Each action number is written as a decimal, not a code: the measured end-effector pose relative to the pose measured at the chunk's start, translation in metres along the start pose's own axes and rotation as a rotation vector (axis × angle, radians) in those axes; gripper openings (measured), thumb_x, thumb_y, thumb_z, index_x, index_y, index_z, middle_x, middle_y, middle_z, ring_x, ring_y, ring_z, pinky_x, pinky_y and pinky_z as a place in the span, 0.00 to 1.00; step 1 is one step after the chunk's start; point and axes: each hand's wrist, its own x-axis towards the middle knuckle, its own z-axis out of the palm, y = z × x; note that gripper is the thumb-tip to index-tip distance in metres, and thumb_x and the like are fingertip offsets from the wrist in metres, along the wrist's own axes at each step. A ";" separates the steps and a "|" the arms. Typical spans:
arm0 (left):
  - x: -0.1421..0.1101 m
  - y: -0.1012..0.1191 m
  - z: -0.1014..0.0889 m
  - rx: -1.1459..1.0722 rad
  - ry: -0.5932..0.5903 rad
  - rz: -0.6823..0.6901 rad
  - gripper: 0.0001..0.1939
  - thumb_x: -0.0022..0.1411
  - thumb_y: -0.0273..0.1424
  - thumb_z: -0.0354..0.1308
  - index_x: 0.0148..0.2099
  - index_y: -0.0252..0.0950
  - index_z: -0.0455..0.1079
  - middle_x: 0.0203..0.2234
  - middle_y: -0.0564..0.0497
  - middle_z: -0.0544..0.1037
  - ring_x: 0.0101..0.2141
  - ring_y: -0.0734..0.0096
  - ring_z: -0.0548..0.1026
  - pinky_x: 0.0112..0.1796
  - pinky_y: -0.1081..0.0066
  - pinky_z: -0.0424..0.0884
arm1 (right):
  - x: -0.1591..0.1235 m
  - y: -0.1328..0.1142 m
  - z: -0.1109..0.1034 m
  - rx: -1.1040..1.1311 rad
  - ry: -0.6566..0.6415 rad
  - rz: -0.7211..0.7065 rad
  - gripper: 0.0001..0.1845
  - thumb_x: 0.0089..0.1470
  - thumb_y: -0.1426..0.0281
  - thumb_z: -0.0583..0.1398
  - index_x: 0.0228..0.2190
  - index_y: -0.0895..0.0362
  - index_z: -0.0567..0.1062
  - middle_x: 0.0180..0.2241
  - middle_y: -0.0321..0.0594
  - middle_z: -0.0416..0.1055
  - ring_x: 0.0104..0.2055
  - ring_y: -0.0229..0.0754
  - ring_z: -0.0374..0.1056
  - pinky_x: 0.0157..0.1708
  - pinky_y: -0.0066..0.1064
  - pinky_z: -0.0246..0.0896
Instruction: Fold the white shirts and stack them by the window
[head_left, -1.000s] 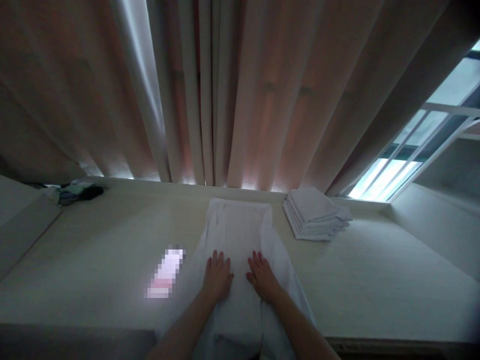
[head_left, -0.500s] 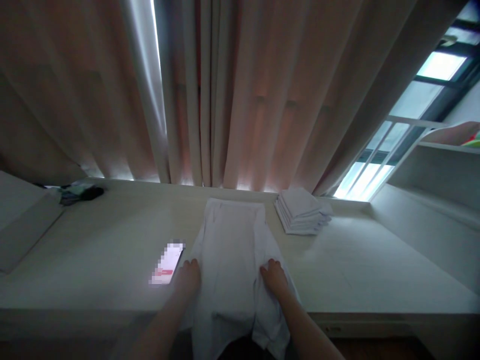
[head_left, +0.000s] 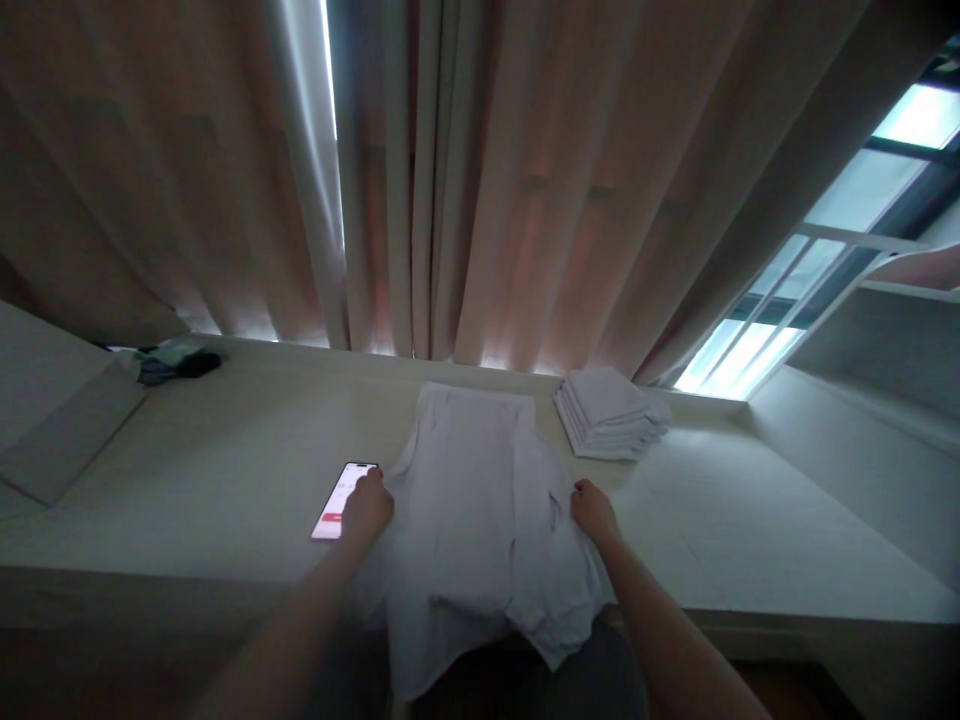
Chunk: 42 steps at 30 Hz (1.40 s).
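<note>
A white shirt (head_left: 472, 480) lies spread over the table, its far end straight and its lower part hanging over the front edge toward my lap. My left hand (head_left: 369, 505) has its fingers closed on the shirt's left side and partly covers a lit phone (head_left: 334, 505) lying beside it. On the opposite side, my right hand (head_left: 595, 510) pinches the shirt's right edge and holds it outward. Loose folds run along the right half of the cloth.
A stack of folded white cloths (head_left: 609, 415) sits at the back right of the table (head_left: 720, 510). Small dark items (head_left: 180, 362) lie at the back left near a white box-like panel (head_left: 67, 410). Curtains (head_left: 525, 200) hang behind; a white shelf unit (head_left: 855, 430) stands right.
Both hands have moved apart and slightly away from me, drawing the shirt's sides outward. The left hand now overlaps the phone. The view has tilted and shifted slightly.
</note>
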 end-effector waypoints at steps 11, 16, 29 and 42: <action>-0.031 0.076 0.003 -0.404 0.036 0.511 0.14 0.59 0.26 0.41 0.45 0.36 0.62 0.41 0.46 0.70 0.42 0.70 0.68 0.44 0.71 0.61 | -0.010 -0.009 0.020 -0.030 -0.087 -0.084 0.17 0.53 0.68 0.50 0.42 0.62 0.69 0.41 0.50 0.69 0.45 0.44 0.64 0.43 0.30 0.54; -0.072 0.098 0.052 -0.238 -0.280 0.642 0.19 0.56 0.23 0.43 0.49 0.38 0.61 0.43 0.46 0.68 0.40 0.68 0.69 0.41 0.69 0.62 | -0.020 -0.036 0.053 -0.003 -0.157 -0.076 0.13 0.52 0.66 0.52 0.36 0.61 0.70 0.40 0.50 0.70 0.44 0.46 0.65 0.40 0.31 0.56; -0.037 0.133 0.029 -0.539 -0.196 0.427 0.16 0.59 0.24 0.41 0.48 0.35 0.60 0.40 0.45 0.71 0.40 0.72 0.69 0.40 0.72 0.62 | 0.007 -0.075 -0.010 0.251 -0.065 -0.159 0.18 0.57 0.68 0.44 0.46 0.63 0.63 0.40 0.54 0.69 0.43 0.47 0.65 0.40 0.34 0.55; -0.032 0.031 0.029 -0.271 -0.177 0.169 0.19 0.57 0.21 0.39 0.48 0.32 0.62 0.44 0.38 0.69 0.44 0.64 0.69 0.43 0.66 0.61 | -0.034 -0.039 0.039 0.219 -0.358 -0.304 0.10 0.52 0.72 0.51 0.31 0.60 0.71 0.30 0.44 0.72 0.31 0.38 0.67 0.32 0.28 0.56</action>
